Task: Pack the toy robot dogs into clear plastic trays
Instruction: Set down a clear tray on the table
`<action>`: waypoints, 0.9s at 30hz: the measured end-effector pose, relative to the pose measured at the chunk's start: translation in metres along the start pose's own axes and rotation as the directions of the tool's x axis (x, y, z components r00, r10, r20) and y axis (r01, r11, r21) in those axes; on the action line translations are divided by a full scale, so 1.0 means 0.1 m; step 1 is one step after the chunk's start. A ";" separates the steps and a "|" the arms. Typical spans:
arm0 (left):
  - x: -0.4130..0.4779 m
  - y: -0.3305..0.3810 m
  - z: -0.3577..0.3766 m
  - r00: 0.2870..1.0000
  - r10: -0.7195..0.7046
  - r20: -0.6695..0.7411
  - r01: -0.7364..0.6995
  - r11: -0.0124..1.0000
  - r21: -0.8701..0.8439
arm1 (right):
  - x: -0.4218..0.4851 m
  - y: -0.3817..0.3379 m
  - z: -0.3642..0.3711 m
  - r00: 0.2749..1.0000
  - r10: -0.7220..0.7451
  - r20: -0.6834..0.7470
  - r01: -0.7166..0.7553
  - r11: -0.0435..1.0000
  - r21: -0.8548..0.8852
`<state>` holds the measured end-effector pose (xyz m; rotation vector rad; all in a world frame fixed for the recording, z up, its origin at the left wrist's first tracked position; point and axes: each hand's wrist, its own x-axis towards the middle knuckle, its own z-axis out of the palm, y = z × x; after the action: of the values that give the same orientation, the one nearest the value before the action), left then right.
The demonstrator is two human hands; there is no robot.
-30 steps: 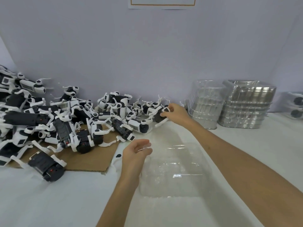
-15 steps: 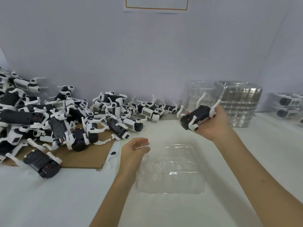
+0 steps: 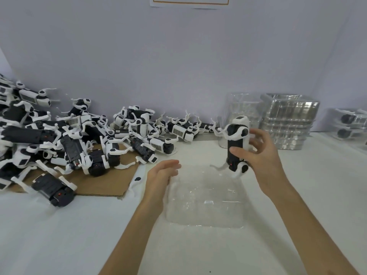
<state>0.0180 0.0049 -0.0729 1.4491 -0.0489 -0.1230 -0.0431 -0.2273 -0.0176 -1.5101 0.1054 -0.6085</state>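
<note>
The right-hand grip [image 3: 262, 155] is closed round one black-and-white plastic toy robot dog [image 3: 237, 143] and holds it upright. The thumb lies across the dark underside, the fingers curl behind the white back, and the thin white legs splay out to the left. The dog hangs in the air just above the far right corner of the clear moulded plastic tray [image 3: 206, 211], probably so its body can be lined up with a cavity before it goes in. The left-hand grip [image 3: 160, 175] holds nothing. Its fingers are loosely straight and set edge-on at the tray's left rim, touching or just beside it, seemingly to keep the light tray from sliding. The tray lies on the white worktop [image 3: 79, 239] and looks unfilled. The heap of unpacked black-and-white toy dogs [image 3: 79, 139] lies to the left, partly on a brown cardboard sheet [image 3: 103, 185]. Stacks of nested clear trays [image 3: 288, 124] stand at the back right, likely spares.
</note>
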 end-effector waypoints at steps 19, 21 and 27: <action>0.01 -0.03 0.08 0.999 0.038 0.010 -0.038 0.998 0.047 | -0.18 0.19 0.23 0.874 0.063 0.482 0.301 0.708 -0.638; 0.00 -0.03 0.08 0.999 0.048 0.012 -0.048 0.997 0.052 | -0.17 0.20 0.21 0.860 0.125 0.494 0.284 0.689 -0.667; 0.01 -0.04 0.05 0.998 0.044 0.044 -0.048 0.994 0.098 | -0.18 0.26 0.25 0.888 0.087 0.451 0.278 0.679 -0.679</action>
<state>0.0180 -0.0010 -0.0764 1.5435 -0.1241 -0.1148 -0.0400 -0.1984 -0.0455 -2.4380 -0.1162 -0.2707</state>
